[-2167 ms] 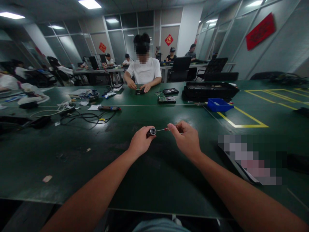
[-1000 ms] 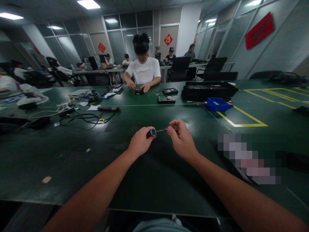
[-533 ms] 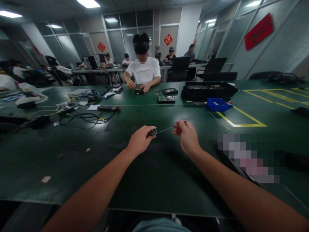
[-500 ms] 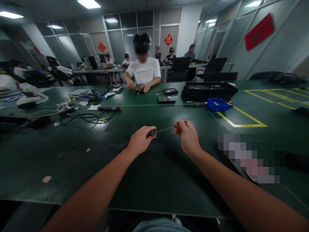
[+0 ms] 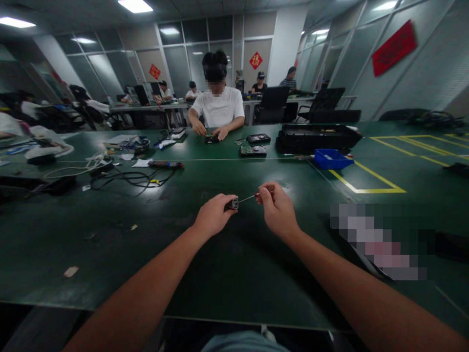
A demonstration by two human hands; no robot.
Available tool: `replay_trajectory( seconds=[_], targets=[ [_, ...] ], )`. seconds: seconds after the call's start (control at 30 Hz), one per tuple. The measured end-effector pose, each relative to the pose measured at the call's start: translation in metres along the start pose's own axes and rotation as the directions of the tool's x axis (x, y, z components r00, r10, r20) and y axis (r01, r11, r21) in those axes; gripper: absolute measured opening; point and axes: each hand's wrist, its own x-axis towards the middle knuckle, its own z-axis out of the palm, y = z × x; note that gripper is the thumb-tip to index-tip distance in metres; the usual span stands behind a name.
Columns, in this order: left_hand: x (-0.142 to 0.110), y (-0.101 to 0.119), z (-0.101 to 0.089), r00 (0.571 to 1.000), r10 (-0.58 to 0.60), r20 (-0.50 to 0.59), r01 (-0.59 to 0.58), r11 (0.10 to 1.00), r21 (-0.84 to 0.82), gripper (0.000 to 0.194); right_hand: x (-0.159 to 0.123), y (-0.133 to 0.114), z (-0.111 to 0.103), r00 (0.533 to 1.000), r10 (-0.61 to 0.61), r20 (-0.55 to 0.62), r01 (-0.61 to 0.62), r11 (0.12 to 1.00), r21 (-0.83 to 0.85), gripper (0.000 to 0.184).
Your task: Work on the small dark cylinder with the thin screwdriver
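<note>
My left hand is closed around a small dark cylinder, whose round metallic end faces right and toward me. Its exact kind does not show. My right hand pinches a screwdriver with a thin metal shaft and a reddish handle mostly covered by the fingers. The shaft points left, with its tip at or very near the cylinder's round end; whether they touch I cannot tell. Both hands are held over the green table.
Black cables and a cylindrical tool lie at left. Ahead are hard drives, a long black casing and a blue tray. A co-worker handles a small dark device opposite. A blurred-out flat object lies right.
My right hand has moved left, bringing the screwdriver's reddish handle closer to the cylinder. The cylinder in my left hand has tilted slightly, its end shifting a little down.
</note>
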Motion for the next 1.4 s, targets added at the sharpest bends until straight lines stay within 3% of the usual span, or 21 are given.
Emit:
replay_trajectory(
  seconds=[0.4,0.73,0.9,1.0,1.13,1.27,1.4],
  targets=[
    [0.0,0.001,0.002,0.998,0.0,0.067,-0.005,0.997,0.072,0.039,0.002,-0.009,-0.007,0.982,-0.122,0.143,0.157,0.951,-0.266,0.018],
    [-0.001,0.0,0.002,1.0,-0.026,-0.014,0.027,0.999,0.037,0.04,0.007,-0.013,-0.013,0.995,-0.082,0.06,0.098,0.921,-0.376,0.025],
    [-0.001,0.001,0.002,0.999,-0.05,-0.009,0.05,0.997,0.057,0.039,0.009,-0.008,-0.011,0.985,-0.052,0.167,0.112,0.919,-0.379,0.018],
    [-0.002,0.0,0.002,0.999,-0.053,-0.013,0.053,0.997,0.06,0.038,0.008,-0.002,-0.009,0.956,0.054,0.288,0.094,0.875,-0.474,0.017],
    [-0.001,-0.003,0.004,0.998,-0.057,-0.02,0.058,0.997,0.046,0.038,0.003,0.004,-0.003,0.875,0.187,0.447,0.09,0.844,-0.529,0.017],
    [-0.001,-0.004,0.005,0.997,-0.074,-0.017,0.075,0.996,0.046,0.038,-0.003,0.005,0.006,0.843,0.217,0.492,0.114,0.821,-0.559,0.023],
    [-0.002,-0.003,0.004,0.998,-0.069,-0.014,0.069,0.996,0.05,0.038,-0.004,0.008,0.009,0.831,0.239,0.502,0.106,0.819,-0.565,0.013]
  ],
)
